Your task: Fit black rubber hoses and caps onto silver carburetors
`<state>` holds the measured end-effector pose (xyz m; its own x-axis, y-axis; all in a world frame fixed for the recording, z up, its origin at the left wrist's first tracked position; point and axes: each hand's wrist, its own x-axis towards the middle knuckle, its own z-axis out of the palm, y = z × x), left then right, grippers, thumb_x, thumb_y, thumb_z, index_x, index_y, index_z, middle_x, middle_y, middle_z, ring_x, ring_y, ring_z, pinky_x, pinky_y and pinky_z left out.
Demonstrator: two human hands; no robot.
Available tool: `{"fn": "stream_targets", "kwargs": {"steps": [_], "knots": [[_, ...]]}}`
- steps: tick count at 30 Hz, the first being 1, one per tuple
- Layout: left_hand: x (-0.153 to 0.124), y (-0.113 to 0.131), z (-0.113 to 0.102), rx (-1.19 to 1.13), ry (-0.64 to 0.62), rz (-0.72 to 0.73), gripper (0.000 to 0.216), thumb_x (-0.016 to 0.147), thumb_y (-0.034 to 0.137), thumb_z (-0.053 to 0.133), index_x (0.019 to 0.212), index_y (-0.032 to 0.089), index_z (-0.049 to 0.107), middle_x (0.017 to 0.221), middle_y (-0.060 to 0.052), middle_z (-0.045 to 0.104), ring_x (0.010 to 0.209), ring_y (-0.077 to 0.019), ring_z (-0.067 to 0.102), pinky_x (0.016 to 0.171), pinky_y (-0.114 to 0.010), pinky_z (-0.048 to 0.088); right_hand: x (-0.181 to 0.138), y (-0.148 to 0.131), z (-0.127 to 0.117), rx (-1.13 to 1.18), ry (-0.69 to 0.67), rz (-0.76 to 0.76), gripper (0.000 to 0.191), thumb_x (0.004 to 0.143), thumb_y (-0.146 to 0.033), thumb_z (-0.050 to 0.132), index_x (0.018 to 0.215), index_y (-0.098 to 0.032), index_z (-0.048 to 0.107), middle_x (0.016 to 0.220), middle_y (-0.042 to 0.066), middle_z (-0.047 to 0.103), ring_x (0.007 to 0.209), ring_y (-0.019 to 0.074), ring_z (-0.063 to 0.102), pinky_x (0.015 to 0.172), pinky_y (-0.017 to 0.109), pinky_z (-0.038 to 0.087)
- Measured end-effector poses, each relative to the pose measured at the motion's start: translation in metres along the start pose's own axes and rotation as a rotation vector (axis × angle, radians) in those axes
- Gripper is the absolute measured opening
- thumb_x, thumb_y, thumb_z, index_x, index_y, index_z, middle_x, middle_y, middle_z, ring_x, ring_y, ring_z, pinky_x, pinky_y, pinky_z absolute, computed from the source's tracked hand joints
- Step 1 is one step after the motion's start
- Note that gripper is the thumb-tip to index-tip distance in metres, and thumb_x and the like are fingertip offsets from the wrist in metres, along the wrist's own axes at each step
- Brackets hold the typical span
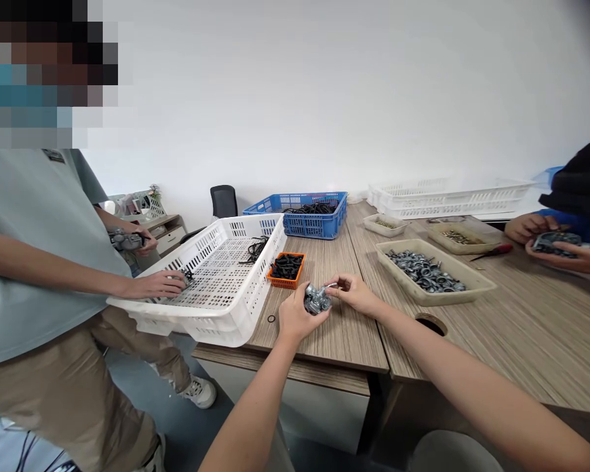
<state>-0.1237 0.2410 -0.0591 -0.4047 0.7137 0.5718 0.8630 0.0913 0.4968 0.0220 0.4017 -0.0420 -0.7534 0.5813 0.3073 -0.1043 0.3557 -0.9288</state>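
My left hand (295, 316) is closed around a small grey metal part (316, 300) held just above the wooden table (334, 334). My right hand (354, 293) pinches the right end of the same part with thumb and fingers. An orange bin of black rubber rings (286, 269) sits just beyond my hands. One loose black ring (271, 319) lies on the table to the left of my left hand.
A large white basket (216, 288) overhangs the table's left edge; a person in a grey shirt reaches into it. A beige tray of metal parts (432, 272) sits right of my hands. A blue crate (302, 215), white baskets and another person's hands (555, 246) lie farther back.
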Motion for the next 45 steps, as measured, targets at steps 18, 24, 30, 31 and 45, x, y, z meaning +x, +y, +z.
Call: {"fn": "stream_targets", "kwargs": {"steps": [18, 24, 30, 31, 45], "knots": [[-0.002, 0.005, 0.001, 0.110, -0.088, 0.062, 0.080, 0.079, 0.074, 0.074, 0.137, 0.021, 0.057, 0.112, -0.011, 0.080, 0.102, -0.0335, 0.078, 0.083, -0.041, 0.063, -0.005, -0.004, -0.007, -0.133, -0.134, -0.057, 0.055, 0.087, -0.071, 0.073, 0.087, -0.016, 0.070, 0.082, 0.006, 0.071, 0.076, 0.0194, 0.065, 0.073, 0.032, 0.052], [-0.002, 0.006, 0.000, 0.122, -0.093, 0.068, 0.079, 0.080, 0.074, 0.073, 0.137, 0.021, 0.058, 0.108, -0.010, 0.080, 0.099, -0.0333, 0.078, 0.080, -0.039, 0.062, -0.007, -0.006, -0.010, -0.190, -0.172, -0.094, 0.052, 0.095, -0.068, 0.064, 0.089, -0.017, 0.068, 0.084, 0.005, 0.070, 0.079, 0.0202, 0.065, 0.075, 0.032, 0.050], [-0.001, 0.007, 0.000, 0.113, -0.099, 0.029, 0.072, 0.080, 0.071, 0.074, 0.132, 0.022, 0.060, 0.106, -0.009, 0.079, 0.098, -0.0326, 0.077, 0.080, -0.039, 0.061, -0.012, -0.009, -0.015, -0.284, -0.175, -0.110, 0.052, 0.096, -0.067, 0.063, 0.087, -0.016, 0.070, 0.077, 0.004, 0.067, 0.075, 0.0197, 0.061, 0.073, 0.031, 0.045], [0.000, 0.008, 0.000, 0.109, -0.097, 0.027, 0.071, 0.080, 0.070, 0.075, 0.131, 0.022, 0.060, 0.108, -0.009, 0.078, 0.100, -0.0323, 0.077, 0.082, -0.039, 0.061, -0.012, -0.008, -0.016, -0.286, -0.177, -0.108, 0.053, 0.097, -0.068, 0.062, 0.087, -0.017, 0.071, 0.076, 0.004, 0.067, 0.074, 0.0196, 0.061, 0.073, 0.031, 0.045], [0.000, 0.014, -0.006, 0.085, -0.094, 0.000, 0.061, 0.082, 0.064, 0.074, 0.125, 0.024, 0.059, 0.120, -0.007, 0.068, 0.105, -0.0268, 0.072, 0.082, -0.035, 0.058, -0.009, 0.010, -0.025, -0.176, 0.086, -0.004, 0.065, 0.095, -0.077, 0.048, 0.089, -0.015, 0.067, 0.064, 0.000, 0.054, 0.060, 0.0139, 0.053, 0.056, 0.023, 0.041]]}}
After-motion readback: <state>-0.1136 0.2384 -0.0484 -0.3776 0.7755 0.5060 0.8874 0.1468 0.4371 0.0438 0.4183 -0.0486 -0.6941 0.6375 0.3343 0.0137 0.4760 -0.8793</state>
